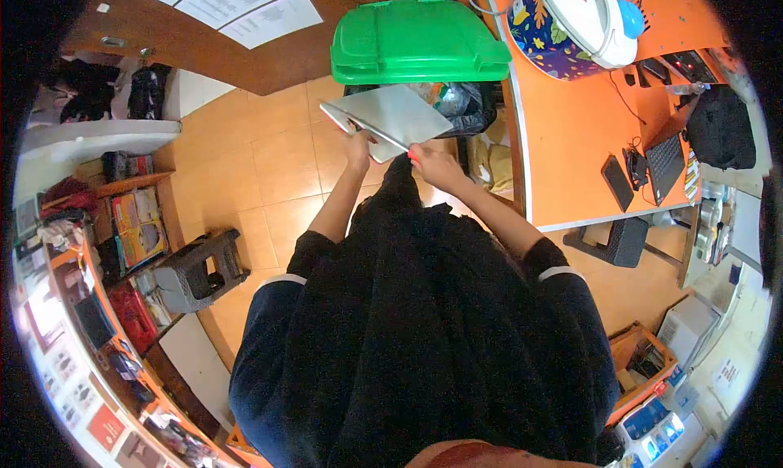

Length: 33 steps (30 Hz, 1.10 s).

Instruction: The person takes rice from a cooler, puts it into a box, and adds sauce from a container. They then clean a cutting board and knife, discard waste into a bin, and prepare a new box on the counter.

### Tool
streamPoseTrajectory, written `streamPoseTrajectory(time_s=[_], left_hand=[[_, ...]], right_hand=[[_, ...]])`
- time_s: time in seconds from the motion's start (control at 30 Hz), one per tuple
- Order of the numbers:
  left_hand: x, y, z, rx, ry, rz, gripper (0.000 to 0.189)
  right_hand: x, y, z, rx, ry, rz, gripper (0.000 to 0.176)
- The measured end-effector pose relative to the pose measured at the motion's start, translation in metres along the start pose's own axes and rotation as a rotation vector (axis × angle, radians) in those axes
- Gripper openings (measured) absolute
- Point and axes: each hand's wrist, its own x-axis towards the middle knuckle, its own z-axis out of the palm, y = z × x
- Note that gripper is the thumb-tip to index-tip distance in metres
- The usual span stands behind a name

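My left hand point(359, 150) is closed on the near left edge of a pale flat board point(404, 113), which is tilted. My right hand point(440, 170) grips the red handle of a knife point(383, 134). Its long thin blade lies along the board and points to the far left, towards my left hand. Beyond the board stands a waste bin with a black liner point(481, 113) and some clear plastic rubbish inside. The bin's green lid point(420, 40) is above it. The board hides part of the bin's opening.
An orange table point(563, 158) on the right carries a rice cooker point(563, 28), a phone point(617, 183) and a laptop point(665, 166). Dark stools point(196, 272) stand on the tiled floor point(277, 166). Shelves with books point(139, 223) line the left side.
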Motion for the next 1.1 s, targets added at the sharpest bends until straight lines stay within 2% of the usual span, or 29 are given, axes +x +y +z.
streamPoseTrajectory(time_s=[0.03,0.07,0.13,0.17,0.2,0.23,0.3,0.33,0.37,0.43,0.5,0.57,0.63,0.7,0.73,0.77,0.83,0.93,1.0,1.03,1.07,1.1], left_hand=[[-0.011,0.016,-0.002,-0.050,-0.061,-0.044,0.043],[-0.016,0.027,-0.004,-0.102,-0.121,-0.085,0.048],[-0.014,0.016,-0.010,-0.130,-0.086,-0.059,0.053],[-0.012,0.010,-0.014,-0.156,-0.053,-0.037,0.057],[-0.011,0.013,-0.014,-0.157,-0.055,-0.033,0.057],[-0.012,0.015,-0.014,-0.181,0.010,0.008,0.052],[-0.014,0.015,-0.017,-0.207,0.073,0.044,0.046],[-0.013,0.015,-0.020,-0.199,0.077,0.024,0.048],[-0.010,0.017,-0.023,-0.195,0.079,0.011,0.050],[-0.004,0.022,-0.030,-0.190,0.077,0.005,0.052],[-0.013,0.024,-0.045,-0.187,0.049,-0.041,0.063],[-0.019,0.029,-0.052,-0.221,0.054,-0.048,0.063],[-0.025,0.038,-0.054,-0.169,0.000,-0.062,0.064],[-0.031,0.038,-0.049,-0.137,0.073,-0.100,0.064],[-0.030,0.035,-0.045,-0.168,0.101,-0.103,0.061],[-0.028,0.034,-0.042,-0.199,0.129,-0.104,0.059],[-0.015,0.012,-0.048,-0.290,0.075,-0.161,0.056],[0.004,-0.009,-0.055,-0.427,0.018,-0.249,0.050],[0.004,-0.010,-0.057,-0.469,0.027,-0.294,0.047],[0.004,0.001,-0.054,-0.500,0.115,-0.374,0.044],[0.005,0.008,-0.052,-0.532,0.199,-0.450,0.042],[0.007,0.009,-0.054,-0.533,0.198,-0.446,0.042]], right_hand=[[0.010,0.020,0.017,0.000,0.000,0.000,0.024],[0.029,0.060,0.048,0.042,0.030,0.214,0.025],[0.024,0.084,0.037,0.044,0.097,0.413,0.026],[0.018,0.092,0.023,0.004,0.133,0.399,0.027],[0.003,0.074,0.001,0.001,0.071,0.403,0.025],[-0.010,0.062,0.000,0.003,0.071,0.407,0.025],[-0.030,0.036,0.002,0.035,0.014,0.200,0.025],[-0.036,0.017,-0.003,0.255,-0.086,0.230,0.024],[-0.044,0.014,0.002,-0.006,0.001,-0.035,0.023],[-0.028,0.046,0.020,-0.093,-0.007,0.154,0.022],[-0.008,0.094,0.025,-0.208,0.034,0.292,0.021],[-0.006,0.121,0.017,-0.182,0.078,0.249,0.021],[-0.004,0.114,0.006,-0.166,0.121,0.203,0.022],[-0.001,0.087,0.003,0.699,0.077,0.296,0.025],[0.001,0.065,0.000,1.133,0.050,0.411,0.031],[0.010,0.059,0.003,1.420,-0.132,0.572,0.038],[0.012,0.047,0.013,1.689,-0.202,0.347,0.040],[-0.013,0.040,0.020,1.745,-0.266,0.306,0.034],[-0.040,0.059,0.027,1.763,-0.337,0.316,0.033],[-0.057,0.073,0.031,1.782,-0.401,0.321,0.032],[-0.074,0.088,0.038,1.765,-0.377,0.421,0.032],[-0.092,0.101,0.045,1.745,-0.350,0.518,0.032]])
